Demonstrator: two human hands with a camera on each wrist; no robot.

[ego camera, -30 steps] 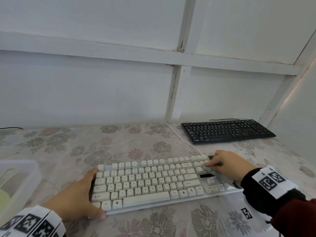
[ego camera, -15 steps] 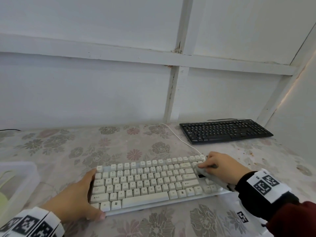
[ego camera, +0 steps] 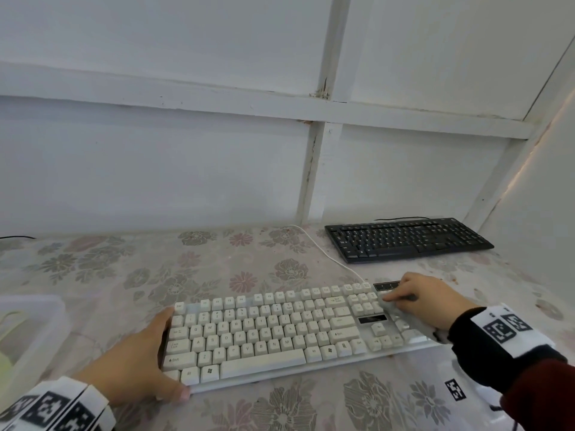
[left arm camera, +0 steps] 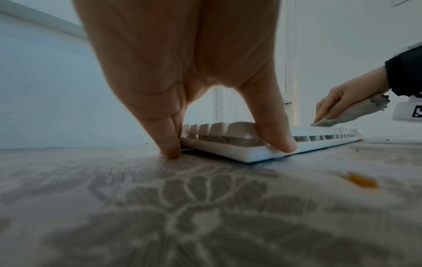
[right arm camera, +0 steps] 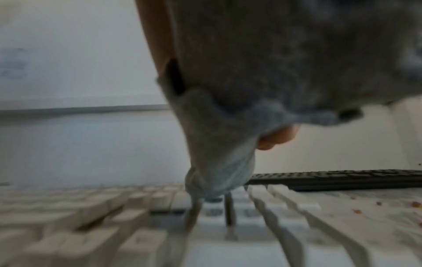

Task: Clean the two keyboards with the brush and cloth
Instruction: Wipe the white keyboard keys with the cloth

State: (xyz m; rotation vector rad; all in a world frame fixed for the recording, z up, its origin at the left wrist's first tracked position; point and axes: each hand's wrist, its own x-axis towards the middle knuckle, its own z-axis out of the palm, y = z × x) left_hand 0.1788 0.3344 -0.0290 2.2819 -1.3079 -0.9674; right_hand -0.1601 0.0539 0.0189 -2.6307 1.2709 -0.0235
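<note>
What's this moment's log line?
phase: wiping white keyboard | right hand: holds cloth on right-end keys | left hand: braces left edge | black keyboard: behind, untouched

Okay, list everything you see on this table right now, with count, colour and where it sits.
white keyboard: 1, cream-white, centre foreground
black keyboard: 1, black, far right
cloth: 1, pale grey, on the white keyboard's right end
cable: 1, white, running back from the white keyboard
plastic box: 1, clear, left edge
tablecloth: 1, floral grey-pink, under everything
crumbs: several, orange-brown, on the tablecloth
left hand: 1, bracing the white keyboard's left end
right hand: 1, gripping the cloth
</note>
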